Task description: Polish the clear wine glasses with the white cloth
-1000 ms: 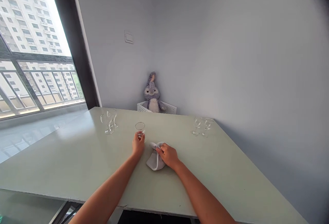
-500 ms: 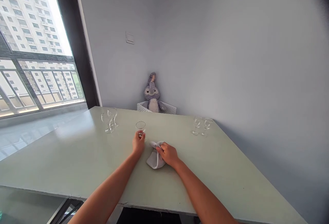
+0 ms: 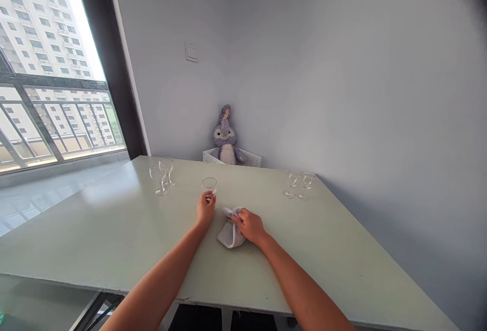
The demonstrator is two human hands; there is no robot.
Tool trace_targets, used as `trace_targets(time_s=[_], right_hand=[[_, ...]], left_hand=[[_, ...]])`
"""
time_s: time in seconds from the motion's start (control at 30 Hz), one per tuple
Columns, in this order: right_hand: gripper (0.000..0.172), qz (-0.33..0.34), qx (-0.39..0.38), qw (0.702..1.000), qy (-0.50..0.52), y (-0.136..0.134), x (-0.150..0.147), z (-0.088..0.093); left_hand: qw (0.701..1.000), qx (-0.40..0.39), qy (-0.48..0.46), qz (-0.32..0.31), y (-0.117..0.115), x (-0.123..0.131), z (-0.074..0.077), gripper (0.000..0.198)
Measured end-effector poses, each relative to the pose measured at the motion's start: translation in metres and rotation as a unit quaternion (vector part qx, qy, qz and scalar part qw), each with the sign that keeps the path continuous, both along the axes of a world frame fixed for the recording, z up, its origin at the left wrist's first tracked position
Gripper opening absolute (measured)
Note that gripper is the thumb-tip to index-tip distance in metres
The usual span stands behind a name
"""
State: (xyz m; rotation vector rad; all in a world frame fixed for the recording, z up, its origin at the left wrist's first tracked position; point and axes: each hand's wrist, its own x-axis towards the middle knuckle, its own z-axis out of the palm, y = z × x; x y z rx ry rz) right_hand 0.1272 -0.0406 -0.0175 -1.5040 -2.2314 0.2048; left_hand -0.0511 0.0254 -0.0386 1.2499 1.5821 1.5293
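Near the middle of the table, my left hand (image 3: 206,209) grips a clear stemmed glass (image 3: 209,184) low down. The glass is upright with its rim upward; its stem and base are mostly hidden by my fingers. To the right of it, my right hand (image 3: 250,226) is closed on a pale grey cloth (image 3: 230,234), pinching a fold at its upper part. The bunched cloth hangs or rests at the table surface; which one I cannot tell. Cloth and glass are apart.
On the pale green table (image 3: 114,240), two stemmed glasses stand at the back left, among them a nearer one (image 3: 161,181). Two more stand at the back right, one being this glass (image 3: 292,184). Behind the far edge, a plush toy (image 3: 227,143) sits in a white basket (image 3: 250,160).
Both hands keep their hold on the glass and the cloth, with almost no movement. The view has shifted very slightly.
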Motion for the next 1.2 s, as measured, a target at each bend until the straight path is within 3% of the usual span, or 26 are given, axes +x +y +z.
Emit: trace_targets(time_s=[0.67, 0.83, 0.93, 1.07, 1.13, 1.2], right_hand=[[0.037, 0.017, 0.0, 1.0, 0.009, -0.001, -0.001, 0.0], [0.037, 0.021, -0.017, 0.994, 0.105, 0.003, 0.003, 0.001], [0.039, -0.015, -0.064, 0.958, 0.279, 0.01, 0.01, 0.002], [0.04, -0.056, -0.098, 0.847, 0.519, 0.016, 0.02, 0.008], [0.04, -0.101, -0.068, 0.808, 0.577, 0.016, 0.024, 0.012], [0.04, -0.154, -0.014, 0.802, 0.577, 0.014, 0.028, 0.015]], left_hand=[[1.0, -0.006, 0.019, -0.014, 0.0, -0.002, 0.0, 0.03], [0.999, -0.016, 0.039, -0.023, -0.006, 0.0, 0.004, 0.032], [0.998, -0.02, 0.058, -0.029, -0.011, 0.0, 0.009, 0.038], [0.993, -0.022, 0.113, -0.035, -0.02, 0.003, 0.016, 0.043], [0.981, -0.004, 0.19, -0.037, -0.024, 0.006, 0.018, 0.043], [0.963, 0.036, 0.266, -0.035, -0.029, 0.009, 0.018, 0.044]])
